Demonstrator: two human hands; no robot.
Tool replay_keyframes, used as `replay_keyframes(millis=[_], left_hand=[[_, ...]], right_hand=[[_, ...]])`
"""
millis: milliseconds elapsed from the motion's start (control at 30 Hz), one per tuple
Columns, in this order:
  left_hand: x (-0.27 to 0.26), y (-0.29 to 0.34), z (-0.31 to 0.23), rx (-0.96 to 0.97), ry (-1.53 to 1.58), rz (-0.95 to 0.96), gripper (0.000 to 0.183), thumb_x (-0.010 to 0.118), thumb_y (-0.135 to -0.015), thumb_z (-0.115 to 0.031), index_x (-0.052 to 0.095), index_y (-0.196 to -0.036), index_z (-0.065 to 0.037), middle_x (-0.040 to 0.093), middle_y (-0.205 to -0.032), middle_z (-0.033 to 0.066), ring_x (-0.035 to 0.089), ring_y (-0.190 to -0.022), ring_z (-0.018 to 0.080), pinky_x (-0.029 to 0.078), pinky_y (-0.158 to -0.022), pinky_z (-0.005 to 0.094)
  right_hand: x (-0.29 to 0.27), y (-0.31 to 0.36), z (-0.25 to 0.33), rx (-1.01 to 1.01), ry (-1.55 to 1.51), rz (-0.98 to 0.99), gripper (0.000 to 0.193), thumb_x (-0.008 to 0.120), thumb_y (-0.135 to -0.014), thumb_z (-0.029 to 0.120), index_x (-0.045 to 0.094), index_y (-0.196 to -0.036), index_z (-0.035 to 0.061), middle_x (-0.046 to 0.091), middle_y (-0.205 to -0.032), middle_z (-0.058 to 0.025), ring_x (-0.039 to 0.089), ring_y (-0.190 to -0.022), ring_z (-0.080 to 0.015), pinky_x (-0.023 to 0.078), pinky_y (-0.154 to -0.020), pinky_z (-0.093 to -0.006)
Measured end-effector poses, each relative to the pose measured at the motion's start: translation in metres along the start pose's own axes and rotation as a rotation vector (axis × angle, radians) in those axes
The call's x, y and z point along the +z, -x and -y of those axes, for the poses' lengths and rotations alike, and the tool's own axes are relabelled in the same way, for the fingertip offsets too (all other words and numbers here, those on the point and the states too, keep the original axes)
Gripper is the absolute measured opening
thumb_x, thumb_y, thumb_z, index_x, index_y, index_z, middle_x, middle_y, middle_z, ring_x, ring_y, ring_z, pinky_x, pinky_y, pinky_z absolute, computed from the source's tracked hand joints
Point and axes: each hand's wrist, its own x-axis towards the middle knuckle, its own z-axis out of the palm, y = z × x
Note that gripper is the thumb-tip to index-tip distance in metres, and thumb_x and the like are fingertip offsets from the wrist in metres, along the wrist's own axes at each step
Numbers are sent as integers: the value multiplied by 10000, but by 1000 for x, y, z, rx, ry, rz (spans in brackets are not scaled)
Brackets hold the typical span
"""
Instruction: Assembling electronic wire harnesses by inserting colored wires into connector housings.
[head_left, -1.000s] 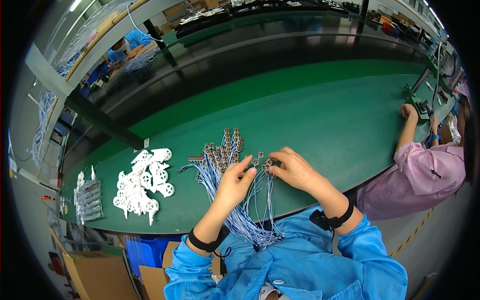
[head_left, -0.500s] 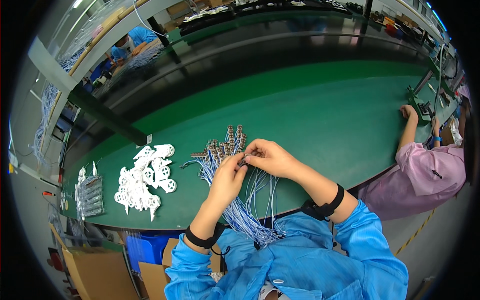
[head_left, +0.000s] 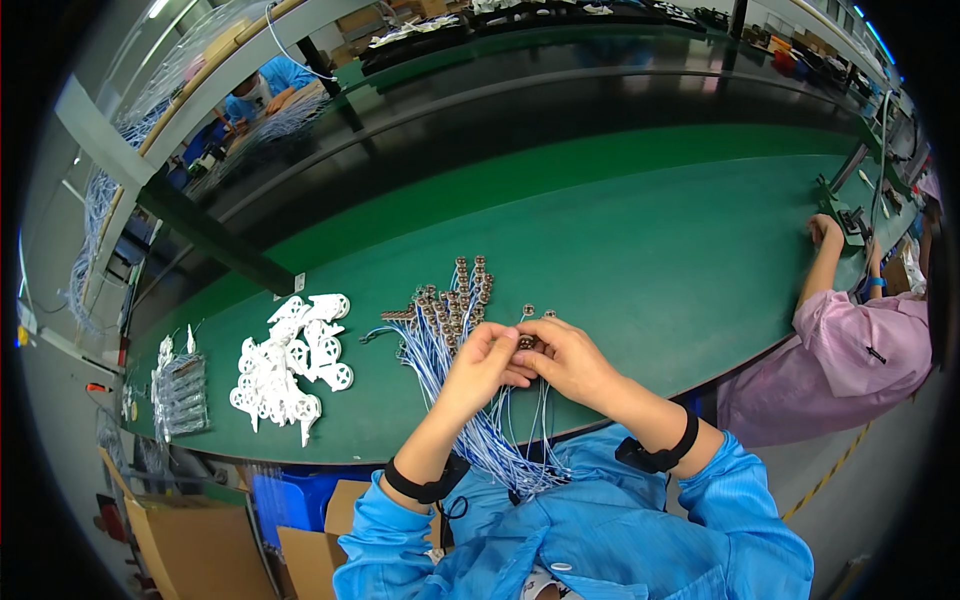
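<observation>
My left hand (head_left: 482,362) and my right hand (head_left: 568,362) meet over the near part of the table. Their fingers are closed together around a small round metallic part (head_left: 526,342); fingers cover much of it. Just beyond the fingertips lie a similar round part (head_left: 528,310) and another beside it. To the left, several small brown-and-silver round parts (head_left: 462,290) are lined up in rows on the table. Blue and white wires (head_left: 425,350) run from them, under my left hand and over the table edge toward my lap.
White plastic pieces with spoked round ends (head_left: 275,375) lie heaped to the left, beside a clear-wrapped bundle (head_left: 182,395). A dark post (head_left: 215,235) rises behind them. On the right, a person in a pink sleeve (head_left: 835,350) reaches toward a green bench tool (head_left: 845,222). Cardboard boxes (head_left: 195,545) stand below.
Both hands have shifted to the right and nearer to me, staying together. The rows of round parts show more fully, and two loose round parts now show beyond my fingers.
</observation>
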Motion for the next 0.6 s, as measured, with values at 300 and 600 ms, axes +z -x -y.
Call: replay_keyframes(millis=[300,600], left_hand=[[7,-5,9,-88,-231,99,198,437,-1003,-234,428,-1012,-36,641,-888,125,624,-590,129,491,-466,222],[-4,0,-21,485,-986,-425,305,588,-909,-229,579,-1107,3,611,-898,175,616,-849,342,492,-737,405]], right_hand=[[-1,14,-15,-71,-10,48,603,642,-835,3,350,-1362,32,620,-939,-118,627,-802,-197,510,-702,-315],[-24,2,-8,-134,384,-25,491,685,-818,149,498,-1252,15,571,-976,-153,554,-977,-290,466,-840,-370]])
